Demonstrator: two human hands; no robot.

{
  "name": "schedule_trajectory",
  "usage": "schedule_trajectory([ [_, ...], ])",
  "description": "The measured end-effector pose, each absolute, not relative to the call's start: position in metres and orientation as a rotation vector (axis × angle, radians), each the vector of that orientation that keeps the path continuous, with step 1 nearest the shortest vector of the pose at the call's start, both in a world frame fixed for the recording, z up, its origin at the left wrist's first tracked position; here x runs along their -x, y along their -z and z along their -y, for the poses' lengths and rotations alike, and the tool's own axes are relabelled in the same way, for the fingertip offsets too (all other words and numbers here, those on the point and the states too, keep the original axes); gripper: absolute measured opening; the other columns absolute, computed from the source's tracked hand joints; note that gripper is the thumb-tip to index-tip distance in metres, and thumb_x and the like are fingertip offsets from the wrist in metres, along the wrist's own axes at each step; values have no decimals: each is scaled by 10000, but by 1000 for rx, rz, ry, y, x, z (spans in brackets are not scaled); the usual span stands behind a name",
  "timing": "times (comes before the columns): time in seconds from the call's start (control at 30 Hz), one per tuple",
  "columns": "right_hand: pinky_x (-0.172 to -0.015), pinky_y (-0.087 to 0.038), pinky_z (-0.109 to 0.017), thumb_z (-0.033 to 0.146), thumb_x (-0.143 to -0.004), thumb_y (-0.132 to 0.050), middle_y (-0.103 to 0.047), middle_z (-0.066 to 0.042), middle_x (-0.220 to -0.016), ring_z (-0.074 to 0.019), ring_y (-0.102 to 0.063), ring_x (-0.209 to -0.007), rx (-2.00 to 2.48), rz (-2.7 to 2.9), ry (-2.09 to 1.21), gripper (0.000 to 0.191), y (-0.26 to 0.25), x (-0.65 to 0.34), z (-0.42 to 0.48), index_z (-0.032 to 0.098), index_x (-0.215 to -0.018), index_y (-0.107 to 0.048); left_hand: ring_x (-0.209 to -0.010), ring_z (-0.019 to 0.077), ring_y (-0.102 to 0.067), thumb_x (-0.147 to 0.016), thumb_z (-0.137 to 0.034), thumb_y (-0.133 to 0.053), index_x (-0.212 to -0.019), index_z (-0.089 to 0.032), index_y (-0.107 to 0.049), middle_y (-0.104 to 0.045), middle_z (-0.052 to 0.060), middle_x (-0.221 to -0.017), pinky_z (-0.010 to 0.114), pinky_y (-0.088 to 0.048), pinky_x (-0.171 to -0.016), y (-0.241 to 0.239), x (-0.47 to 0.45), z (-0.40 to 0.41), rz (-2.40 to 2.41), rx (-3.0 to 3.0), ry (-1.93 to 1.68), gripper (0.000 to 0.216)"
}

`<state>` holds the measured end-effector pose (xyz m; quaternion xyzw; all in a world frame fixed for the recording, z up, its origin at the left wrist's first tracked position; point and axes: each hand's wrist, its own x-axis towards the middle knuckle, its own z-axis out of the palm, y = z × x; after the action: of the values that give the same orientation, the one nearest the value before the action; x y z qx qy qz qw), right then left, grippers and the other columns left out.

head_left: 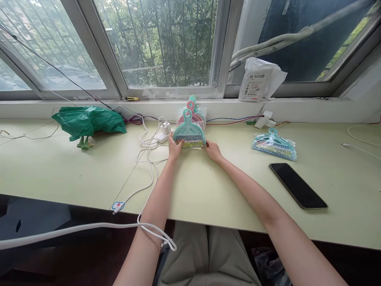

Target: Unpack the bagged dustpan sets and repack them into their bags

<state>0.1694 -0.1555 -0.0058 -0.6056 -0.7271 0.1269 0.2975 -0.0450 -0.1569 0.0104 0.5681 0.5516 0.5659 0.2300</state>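
Note:
A row of packaged mini dustpan-and-brush sets, teal and pink, stands upright at the back middle of the pale green table. My left hand grips the left bottom corner of the front teal set. My right hand holds its right bottom corner. Both hands have fingers curled against the pack. Another wrapped teal set lies flat to the right, apart from both hands.
A black phone lies face up at the right front. White charger cables and plugs trail left of the sets and over the table edge. A green plastic bag sits far left. A white parcel rests on the window sill.

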Motion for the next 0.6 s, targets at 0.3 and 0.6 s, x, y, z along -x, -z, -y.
schedule_trajectory([
  [0.3, -725, -429, -301, 293, -826, -475, -701, -51, -844, -200, -589, -759, 1464, 1846, -426, 238, 15, -235, 200, 201, -912, -678, -954, 203, -652, -756, -557, -651, -1301, -203, -520, -696, 73, -1074, 290, -490, -788, -26, 35, 177, -960, -1438, -987, 663],
  [0.6, -845, -492, -401, 377, -806, -532, -679, -62, -1050, -200, -599, -830, 1385, 1672, -670, 381, 23, -270, 240, 224, -1144, -622, -775, 194, -660, -709, -575, -681, -939, -166, -675, -718, 55, -856, 299, -484, -709, -21, -1, 193, -1047, -1404, -862, 469],
])
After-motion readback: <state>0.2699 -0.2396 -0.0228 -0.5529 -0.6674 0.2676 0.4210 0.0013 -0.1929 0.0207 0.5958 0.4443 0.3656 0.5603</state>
